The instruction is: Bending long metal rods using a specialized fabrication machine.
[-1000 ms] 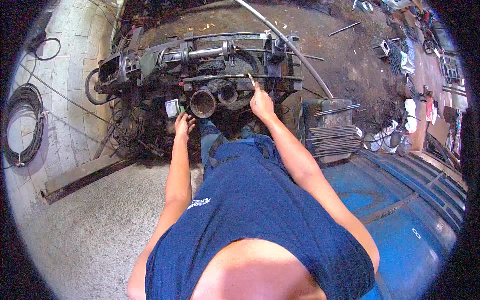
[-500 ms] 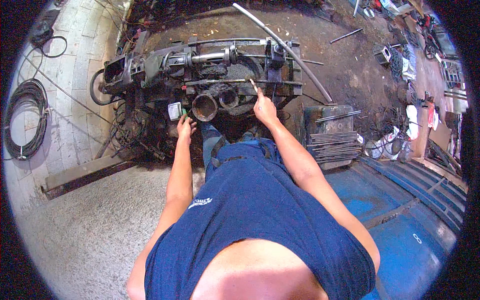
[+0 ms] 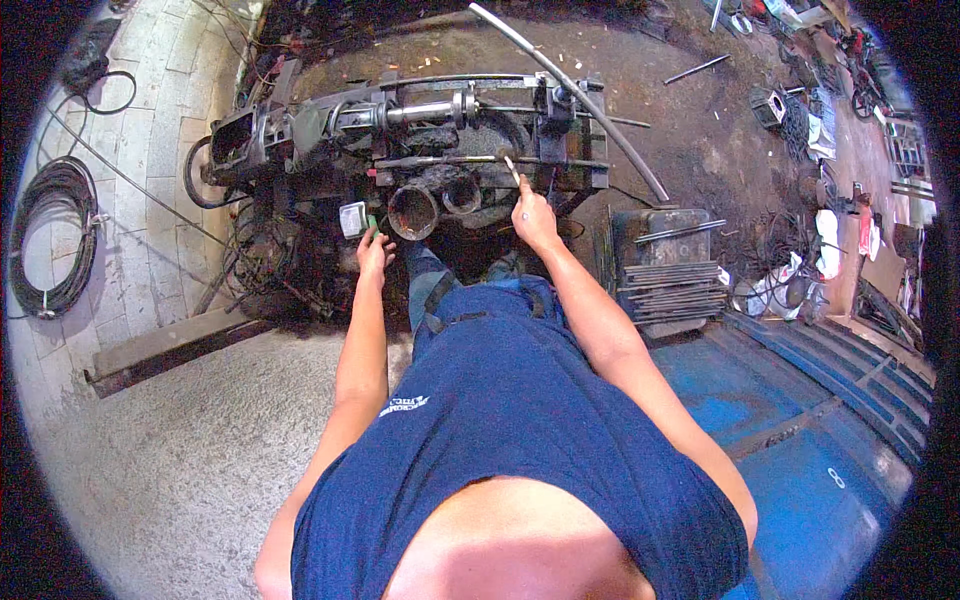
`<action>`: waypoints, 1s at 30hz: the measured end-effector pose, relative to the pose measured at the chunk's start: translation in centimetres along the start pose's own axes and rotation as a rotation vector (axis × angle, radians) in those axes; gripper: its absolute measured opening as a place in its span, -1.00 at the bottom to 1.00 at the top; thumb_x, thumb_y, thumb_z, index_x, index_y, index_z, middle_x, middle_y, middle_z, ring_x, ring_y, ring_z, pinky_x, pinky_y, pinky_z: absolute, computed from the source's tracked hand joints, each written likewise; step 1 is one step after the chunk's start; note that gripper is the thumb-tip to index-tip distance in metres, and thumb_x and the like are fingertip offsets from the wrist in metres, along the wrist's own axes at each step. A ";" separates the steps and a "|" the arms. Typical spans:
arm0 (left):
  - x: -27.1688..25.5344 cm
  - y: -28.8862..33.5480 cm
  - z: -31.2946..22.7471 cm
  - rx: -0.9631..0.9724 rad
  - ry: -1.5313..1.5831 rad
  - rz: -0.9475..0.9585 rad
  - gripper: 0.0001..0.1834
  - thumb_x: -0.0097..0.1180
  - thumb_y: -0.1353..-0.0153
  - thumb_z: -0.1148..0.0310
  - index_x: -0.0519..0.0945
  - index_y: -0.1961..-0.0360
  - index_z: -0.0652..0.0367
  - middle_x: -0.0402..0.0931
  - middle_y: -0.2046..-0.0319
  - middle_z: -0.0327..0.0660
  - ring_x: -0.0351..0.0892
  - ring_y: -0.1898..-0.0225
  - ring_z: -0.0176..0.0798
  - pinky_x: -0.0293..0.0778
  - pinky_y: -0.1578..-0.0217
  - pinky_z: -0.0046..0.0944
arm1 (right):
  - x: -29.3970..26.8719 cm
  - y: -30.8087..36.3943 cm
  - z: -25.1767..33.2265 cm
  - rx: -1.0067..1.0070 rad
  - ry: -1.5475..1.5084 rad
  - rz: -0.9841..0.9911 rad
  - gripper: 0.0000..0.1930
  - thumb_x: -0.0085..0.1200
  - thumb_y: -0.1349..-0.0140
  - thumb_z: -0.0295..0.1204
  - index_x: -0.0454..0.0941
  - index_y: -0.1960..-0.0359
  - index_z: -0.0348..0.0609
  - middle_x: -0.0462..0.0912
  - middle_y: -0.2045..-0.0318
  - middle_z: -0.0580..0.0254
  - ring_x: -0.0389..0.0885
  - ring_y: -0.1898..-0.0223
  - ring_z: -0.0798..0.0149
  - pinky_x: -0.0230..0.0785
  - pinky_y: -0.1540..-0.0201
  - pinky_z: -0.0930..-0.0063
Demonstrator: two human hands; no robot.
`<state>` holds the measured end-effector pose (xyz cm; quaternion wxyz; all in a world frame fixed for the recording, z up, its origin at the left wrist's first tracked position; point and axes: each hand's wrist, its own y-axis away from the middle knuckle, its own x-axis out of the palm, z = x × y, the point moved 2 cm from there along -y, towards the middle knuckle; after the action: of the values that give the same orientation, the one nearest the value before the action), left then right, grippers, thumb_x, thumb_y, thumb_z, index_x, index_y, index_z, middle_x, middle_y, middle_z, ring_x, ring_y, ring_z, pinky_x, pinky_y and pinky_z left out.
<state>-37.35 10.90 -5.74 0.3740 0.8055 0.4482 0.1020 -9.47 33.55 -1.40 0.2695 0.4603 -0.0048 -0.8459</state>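
- Left hand (image 3: 374, 252) reaches forward at the front edge of the machine (image 3: 420, 150), fingers curled loosely round a small green thing (image 3: 371, 222); only its tip shows, so what it is cannot be told
- Just beyond the left fingertips sits a small pale box (image 3: 352, 218) fixed to the machine's front; whether the hand touches it is not clear
- Right hand (image 3: 534, 216) is raised over the machine, closed round the lower end of a thin stick (image 3: 511, 169) that slants up and away from the knuckles
- The stick's far tip lies at a dark horizontal bar (image 3: 480, 160) that runs across the machine; contact cannot be made out
- Between the two hands, nearer the left, stand two rusty pipe mouths (image 3: 433, 203) side by side, the larger one closest to the left hand
- A long bent metal tube (image 3: 580, 95) runs from above the right hand down to its outer side
- A stack of flat metal strips (image 3: 668, 290) lies right of the right forearm, on a dark block
- A coil of black cable (image 3: 58, 235) lies well off to the left of the left hand, on the paved floor
- A blue metal sheet (image 3: 800, 400) lies right of the right elbow
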 end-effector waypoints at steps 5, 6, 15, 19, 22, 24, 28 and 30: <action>0.0 0.0 -0.1 -0.001 0.001 -0.011 -0.54 -0.04 -0.31 0.34 0.33 -0.25 -0.03 0.53 0.19 -0.22 0.60 0.32 -0.31 0.49 0.44 -0.35 | 0.2 0.3 0.0 0.015 -0.013 -0.020 -0.49 -0.19 -0.22 -0.43 0.25 -0.25 -0.22 0.59 0.38 -0.31 0.58 0.31 -0.28 0.41 0.18 -0.10; -0.1 0.0 0.0 -0.002 -0.001 -0.015 -0.53 -0.04 -0.31 0.34 0.33 -0.25 -0.02 0.53 0.18 -0.21 0.60 0.31 -0.31 0.50 0.44 -0.35 | 0.1 0.4 0.0 0.024 -0.019 -0.019 -0.49 -0.18 -0.22 -0.43 0.25 -0.25 -0.22 0.58 0.39 -0.31 0.58 0.32 -0.29 0.41 0.19 -0.10; -0.1 -0.1 0.1 0.010 0.004 0.013 -0.53 -0.04 -0.31 0.32 0.32 -0.25 -0.02 0.54 0.15 -0.19 0.60 0.32 -0.30 0.50 0.44 -0.34 | 0.2 0.7 -0.2 0.019 -0.033 0.006 -0.47 -0.20 -0.22 -0.44 0.20 -0.27 -0.23 0.58 0.42 -0.31 0.59 0.36 -0.27 0.42 0.24 -0.10; -0.2 -0.1 0.2 0.013 0.010 0.010 -0.54 -0.04 -0.31 0.33 0.33 -0.24 -0.02 0.54 0.17 -0.20 0.60 0.32 -0.31 0.50 0.45 -0.34 | 0.0 0.9 0.1 0.001 -0.041 -0.018 -0.46 -0.23 -0.20 -0.46 0.21 -0.27 -0.25 0.58 0.43 -0.30 0.59 0.38 -0.25 0.44 0.25 -0.10; -0.2 -0.3 0.3 0.004 0.022 0.009 -0.55 -0.04 -0.31 0.34 0.34 -0.23 -0.01 0.54 0.18 -0.20 0.60 0.33 -0.31 0.50 0.46 -0.35 | 0.2 0.9 0.0 -0.001 -0.030 -0.010 -0.45 -0.22 -0.20 -0.46 0.19 -0.28 -0.24 0.58 0.43 -0.31 0.59 0.37 -0.26 0.44 0.24 -0.09; -0.2 -0.4 0.3 0.003 0.020 0.007 -0.56 -0.04 -0.31 0.34 0.34 -0.23 0.00 0.54 0.18 -0.20 0.60 0.33 -0.30 0.50 0.47 -0.36 | 0.4 0.9 -0.2 0.001 -0.029 -0.016 -0.44 -0.22 -0.20 -0.46 0.18 -0.29 -0.24 0.57 0.43 -0.31 0.59 0.36 -0.26 0.43 0.24 -0.09; -0.1 -0.3 0.2 0.000 0.010 0.002 -0.57 -0.05 -0.32 0.34 0.34 -0.22 0.03 0.55 0.18 -0.20 0.60 0.32 -0.30 0.50 0.47 -0.36 | 0.4 0.9 -0.1 0.013 -0.027 -0.012 -0.42 -0.20 -0.19 -0.45 0.14 -0.31 -0.22 0.57 0.42 -0.29 0.59 0.35 -0.24 0.42 0.24 -0.10; -0.2 -0.2 0.3 0.011 0.012 0.005 -0.57 -0.05 -0.32 0.33 0.34 -0.22 0.03 0.55 0.18 -0.20 0.60 0.32 -0.31 0.50 0.46 -0.36 | 0.2 1.0 0.2 0.020 -0.024 0.007 -0.42 -0.20 -0.19 -0.45 0.13 -0.31 -0.21 0.58 0.42 -0.29 0.59 0.35 -0.23 0.42 0.24 -0.10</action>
<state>-37.52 10.66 -6.05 0.3668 0.8080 0.4489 0.1055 -9.21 32.56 -1.17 0.2678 0.4530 -0.0181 -0.8501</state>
